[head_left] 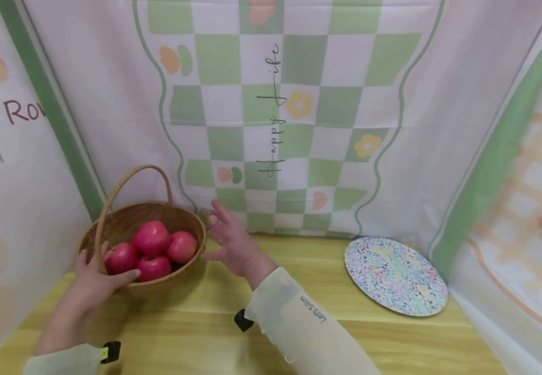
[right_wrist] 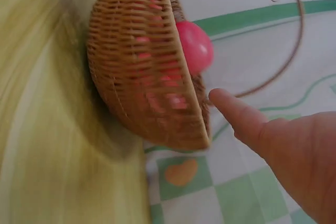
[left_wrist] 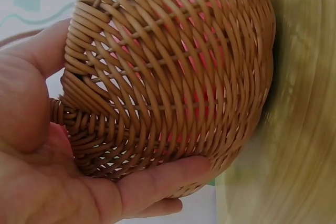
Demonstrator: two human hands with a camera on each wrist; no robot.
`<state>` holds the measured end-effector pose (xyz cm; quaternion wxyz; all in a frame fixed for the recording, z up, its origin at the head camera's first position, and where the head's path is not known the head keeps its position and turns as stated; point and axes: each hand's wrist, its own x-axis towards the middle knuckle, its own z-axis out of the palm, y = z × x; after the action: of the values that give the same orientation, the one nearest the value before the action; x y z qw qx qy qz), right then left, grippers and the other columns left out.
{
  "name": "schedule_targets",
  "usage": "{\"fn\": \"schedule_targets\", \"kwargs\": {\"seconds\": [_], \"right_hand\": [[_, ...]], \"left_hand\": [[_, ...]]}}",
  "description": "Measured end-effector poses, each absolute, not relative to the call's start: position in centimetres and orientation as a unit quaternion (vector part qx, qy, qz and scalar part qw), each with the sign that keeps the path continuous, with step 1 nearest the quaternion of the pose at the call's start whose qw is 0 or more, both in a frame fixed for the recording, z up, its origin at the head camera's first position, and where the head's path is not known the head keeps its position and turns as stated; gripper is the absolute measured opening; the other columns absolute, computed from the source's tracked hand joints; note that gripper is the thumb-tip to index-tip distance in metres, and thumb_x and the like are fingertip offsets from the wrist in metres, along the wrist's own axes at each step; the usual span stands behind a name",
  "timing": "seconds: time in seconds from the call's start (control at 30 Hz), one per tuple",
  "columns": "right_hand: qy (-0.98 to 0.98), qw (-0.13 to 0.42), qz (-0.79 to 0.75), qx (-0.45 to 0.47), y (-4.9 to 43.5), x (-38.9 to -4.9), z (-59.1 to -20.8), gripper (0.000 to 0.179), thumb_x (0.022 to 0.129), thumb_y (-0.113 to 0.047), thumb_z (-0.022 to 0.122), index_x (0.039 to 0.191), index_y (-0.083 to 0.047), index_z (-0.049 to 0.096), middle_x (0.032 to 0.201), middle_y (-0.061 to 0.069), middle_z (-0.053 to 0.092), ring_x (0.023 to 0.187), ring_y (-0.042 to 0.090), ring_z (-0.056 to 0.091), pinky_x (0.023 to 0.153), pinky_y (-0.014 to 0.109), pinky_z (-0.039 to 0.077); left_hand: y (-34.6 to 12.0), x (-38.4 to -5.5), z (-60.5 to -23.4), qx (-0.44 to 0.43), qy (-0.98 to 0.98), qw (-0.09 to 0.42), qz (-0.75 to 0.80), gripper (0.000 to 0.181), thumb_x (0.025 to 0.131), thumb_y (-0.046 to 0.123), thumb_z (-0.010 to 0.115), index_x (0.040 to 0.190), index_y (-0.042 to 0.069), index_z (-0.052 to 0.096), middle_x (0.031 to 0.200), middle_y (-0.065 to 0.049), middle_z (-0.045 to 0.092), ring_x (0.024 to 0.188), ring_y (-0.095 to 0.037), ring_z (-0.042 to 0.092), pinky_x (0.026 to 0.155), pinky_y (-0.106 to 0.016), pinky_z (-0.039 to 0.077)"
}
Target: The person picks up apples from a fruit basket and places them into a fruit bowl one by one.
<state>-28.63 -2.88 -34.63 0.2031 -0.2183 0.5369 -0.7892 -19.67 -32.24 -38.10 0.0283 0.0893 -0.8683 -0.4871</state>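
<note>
A brown wicker basket [head_left: 158, 284] with a tall arched handle [head_left: 111, 195] stands at the left of the table, several red apples [head_left: 152, 237] heaped inside it. My left hand [head_left: 93, 278] grips the basket's near-left rim at the foot of the handle. In the left wrist view, the fingers [left_wrist: 163, 182] lie along the outside of the weave and the thumb goes over the rim. My right hand [head_left: 238, 245], fingers spread and holding nothing, is just off the basket's right side. Its thumb [right_wrist: 236, 111] points toward the rim in the right wrist view.
A round, flat, multicoloured speckled board [head_left: 396, 276] lies on the right of the wooden table [head_left: 196, 333]. Behind the table hangs a green-and-white checked cloth [head_left: 271, 130], and printed cloths [head_left: 13, 208] close in both sides.
</note>
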Motion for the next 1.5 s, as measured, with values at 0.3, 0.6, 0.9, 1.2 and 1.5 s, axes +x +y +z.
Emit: {"fn": "schedule_targets", "kwargs": {"seconds": [0.3,0.6,0.9,1.2,1.5], "right_hand": [[0.544,0.216,-0.784,-0.206,-4.2,-28.4,-35.8,0.067,0.099,-0.032,0.062,0.157,-0.036,0.030,0.163,0.002,0.018,0.145,0.032,0.023,0.090,0.062,0.046],[0.561,0.225,-0.779,-0.168,-3.8,-29.0,-36.9,0.079,0.095,-0.012,0.069,0.159,-0.033,0.027,0.163,0.002,0.016,0.135,0.035,0.038,0.091,0.060,0.046],[0.578,0.204,-0.775,-0.152,-2.7,-29.7,-38.1,0.081,0.092,-0.012,0.073,0.158,-0.029,0.029,0.163,0.006,0.017,0.131,0.037,0.043,0.089,0.057,0.049],[0.552,0.191,-0.801,-0.132,-0.2,-30.1,-39.5,0.080,0.095,-0.007,0.068,0.160,-0.023,0.024,0.164,0.010,0.011,0.132,0.041,0.041,0.092,0.066,0.042],[0.560,0.213,-0.791,-0.124,2.1,-29.8,-40.1,0.079,0.097,-0.010,0.065,0.161,-0.024,0.021,0.164,0.011,0.008,0.122,0.045,0.050,0.089,0.064,0.046]], "left_hand": [[-30.5,-19.7,-38.0,0.085,-0.879,0.025,-0.469,0.112,0.086,0.032,0.079,0.159,0.007,-0.003,0.149,-0.024,-0.042,0.133,-0.064,-0.018,0.102,-0.076,0.004],[-28.4,-20.1,-38.8,0.056,-0.885,0.044,-0.461,0.098,0.083,0.019,0.080,0.160,0.013,0.019,0.153,-0.023,-0.037,0.133,-0.068,-0.002,0.101,-0.077,0.011],[-25.6,-20.7,-39.1,0.033,-0.896,0.059,-0.439,0.104,0.082,0.014,0.078,0.161,0.016,0.011,0.154,-0.022,-0.036,0.130,-0.069,0.015,0.104,-0.070,0.020],[-22.7,-20.7,-38.9,0.008,-0.907,0.084,-0.413,0.100,0.080,0.012,0.077,0.161,0.021,0.019,0.157,-0.020,-0.030,0.129,-0.066,0.024,0.099,-0.067,0.033],[-20.5,-20.8,-38.6,-0.004,-0.927,0.106,-0.360,0.098,0.078,0.015,0.077,0.160,0.011,0.022,0.160,-0.021,-0.022,0.132,-0.064,0.019,0.095,-0.069,0.037]]}}
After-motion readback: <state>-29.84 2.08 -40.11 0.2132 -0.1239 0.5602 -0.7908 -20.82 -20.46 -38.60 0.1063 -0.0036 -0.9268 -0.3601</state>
